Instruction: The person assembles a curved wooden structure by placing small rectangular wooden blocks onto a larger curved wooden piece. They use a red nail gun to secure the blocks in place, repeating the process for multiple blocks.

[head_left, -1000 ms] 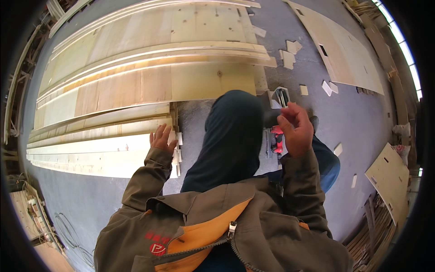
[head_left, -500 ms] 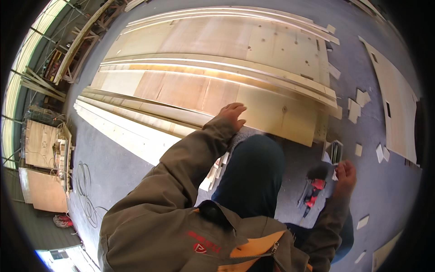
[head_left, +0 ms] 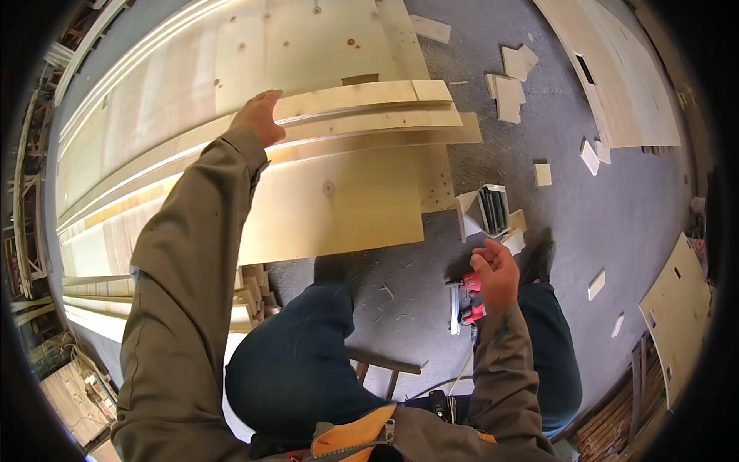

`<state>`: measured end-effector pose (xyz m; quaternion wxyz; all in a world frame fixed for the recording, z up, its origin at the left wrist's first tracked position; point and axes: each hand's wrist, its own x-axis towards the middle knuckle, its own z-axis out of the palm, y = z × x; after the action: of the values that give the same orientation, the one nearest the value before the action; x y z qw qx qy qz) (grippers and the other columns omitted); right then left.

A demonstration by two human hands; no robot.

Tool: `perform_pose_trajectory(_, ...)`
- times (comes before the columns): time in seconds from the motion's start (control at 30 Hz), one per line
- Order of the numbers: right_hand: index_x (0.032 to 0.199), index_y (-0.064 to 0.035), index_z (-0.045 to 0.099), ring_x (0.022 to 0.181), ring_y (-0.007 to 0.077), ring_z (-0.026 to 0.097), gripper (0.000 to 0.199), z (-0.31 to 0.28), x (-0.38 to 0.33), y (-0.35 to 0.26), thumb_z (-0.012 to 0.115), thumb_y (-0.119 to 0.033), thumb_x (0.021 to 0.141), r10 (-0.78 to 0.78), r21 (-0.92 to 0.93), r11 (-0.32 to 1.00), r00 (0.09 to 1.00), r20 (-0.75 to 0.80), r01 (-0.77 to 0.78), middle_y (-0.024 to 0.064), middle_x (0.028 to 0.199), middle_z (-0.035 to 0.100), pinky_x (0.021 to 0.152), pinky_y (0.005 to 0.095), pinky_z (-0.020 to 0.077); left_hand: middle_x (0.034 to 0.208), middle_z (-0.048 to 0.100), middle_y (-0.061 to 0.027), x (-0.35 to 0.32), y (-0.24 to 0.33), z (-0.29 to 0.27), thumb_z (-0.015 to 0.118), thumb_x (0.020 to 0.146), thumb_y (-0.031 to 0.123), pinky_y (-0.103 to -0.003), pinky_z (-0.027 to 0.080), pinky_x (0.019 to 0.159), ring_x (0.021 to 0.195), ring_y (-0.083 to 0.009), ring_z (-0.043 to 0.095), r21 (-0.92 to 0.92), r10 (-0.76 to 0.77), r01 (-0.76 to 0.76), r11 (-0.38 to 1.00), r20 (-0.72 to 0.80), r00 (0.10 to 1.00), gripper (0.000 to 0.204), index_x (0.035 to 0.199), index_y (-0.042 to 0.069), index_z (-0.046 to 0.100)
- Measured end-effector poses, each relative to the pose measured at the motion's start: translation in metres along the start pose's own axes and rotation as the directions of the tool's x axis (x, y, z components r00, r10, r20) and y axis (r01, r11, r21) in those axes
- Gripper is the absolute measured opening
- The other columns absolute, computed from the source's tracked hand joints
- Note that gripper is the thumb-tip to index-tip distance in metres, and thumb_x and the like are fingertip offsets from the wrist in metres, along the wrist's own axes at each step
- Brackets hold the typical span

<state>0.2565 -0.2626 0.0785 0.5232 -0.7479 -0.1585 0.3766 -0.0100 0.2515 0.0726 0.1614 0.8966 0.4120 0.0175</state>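
My left hand [head_left: 262,119] reaches over the wooden panels, its thumb and fingers on either side of a long narrow wooden board [head_left: 369,98]. More narrow boards lie stacked just under this one, on a wide wooden panel [head_left: 377,219]. My right hand [head_left: 496,273] is raised in front of me with its fingers curled together; whatever they may hold is hidden. Just left of and below it, a red air nailer [head_left: 471,296] with a silver magazine lies on the floor, partly covered by the hand.
An opened white box [head_left: 468,215] of dark strips stands beyond my right hand. Small wood offcuts [head_left: 508,98] lie scattered on the grey floor. Another large panel [head_left: 616,85] lies at the far right. A slotted panel [head_left: 677,323] leans at the right edge.
My view has swung to the right. My left hand has gone from the near panel's edge to the narrow boards farther off. My right hand is now closer to the nailer.
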Motion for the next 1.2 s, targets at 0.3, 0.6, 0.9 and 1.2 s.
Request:
perform_pose_trajectory(0.3,0.141,0.003,0.056,0.105,0.016,0.067,0.047,0.007,0.046,-0.006,0.074,-0.003,0.098,0.018,-0.075,0.997,0.999,0.035,-0.016,0.0136,0.121,0.069,0.088,0.0287,0.0563,0.141,0.062,-0.0189,0.054,-0.027,0.037,0.08,0.078,0.011,-0.042,0.047,0.117,0.137,-0.0361,0.057,0.106,-0.132,0.112,0.988,0.212,0.968,0.07,0.144,0.004,0.06)
perform_pose_trajectory(0.6,0.155,0.0021,0.045,0.12,0.0205,0.063,0.057,0.015,0.11,-0.041,0.069,-0.014,0.105,-0.102,-0.084,0.991,0.995,0.011,0.103,0.017,0.139,0.06,0.103,0.0341,0.0553,0.121,0.067,-0.0221,-0.019,-0.025,-0.009,0.074,0.07,0.004,-0.044,0.053,0.105,0.118,-0.0414,0.064,0.037,0.122,-0.121,0.992,-0.024,0.992,0.05,0.12,0.0,0.068)
perform_pose_trajectory(0.9,0.143,-0.0061,0.058,0.106,0.0167,0.067,0.049,-0.003,0.128,0.009,0.066,-0.038,0.107,0.082,-0.115,0.992,0.978,0.194,-0.06,0.0028,0.127,0.069,0.085,0.0323,0.0555,0.103,0.066,-0.0177,-0.13,0.04,0.011,0.071,0.06,0.003,-0.049,0.052,0.091,0.103,-0.0403,0.063,-0.064,0.317,-0.336,0.94,-0.205,0.926,0.043,0.103,0.002,0.069)
perform_pose_trajectory(1.2,0.135,-0.0094,0.062,0.089,0.0135,0.066,0.048,0.005,0.071,0.049,0.068,-0.046,0.105,0.149,-0.178,0.975,0.986,0.075,-0.134,0.0015,0.112,0.071,0.071,0.0281,0.051,0.119,0.068,-0.0176,-0.194,0.025,0.019,0.074,0.069,0.008,-0.045,0.048,0.105,0.115,-0.0369,0.065,0.033,0.278,-0.283,0.959,0.108,0.954,0.055,0.123,0.004,0.065)
